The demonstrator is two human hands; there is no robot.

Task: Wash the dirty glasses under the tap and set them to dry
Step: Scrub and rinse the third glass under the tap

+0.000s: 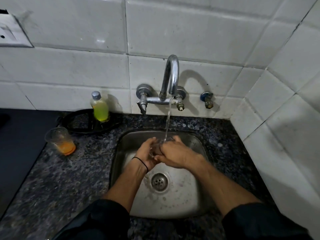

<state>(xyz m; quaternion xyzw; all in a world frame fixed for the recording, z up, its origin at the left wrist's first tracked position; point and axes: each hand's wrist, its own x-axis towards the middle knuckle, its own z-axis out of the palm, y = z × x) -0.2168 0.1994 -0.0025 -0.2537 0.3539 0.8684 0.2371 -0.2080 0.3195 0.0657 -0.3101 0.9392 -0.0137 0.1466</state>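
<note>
A clear glass (156,147) is held over the steel sink (195,179), mouth up under the stream of water from the chrome tap (170,75). My left hand (147,154) grips its left side. My right hand (173,153) wraps around its right side and rim, hiding most of it. A second glass (59,140) with an orange residue at its bottom stands upright on the dark granite counter (69,179) to the left of the sink.
A bottle of yellow-green liquid (99,108) stands on a black round holder (81,122) behind the dirty glass. The sink drain (159,181) lies below my hands. White tiled walls close the back and right. A dark mat (19,144) covers the far left counter.
</note>
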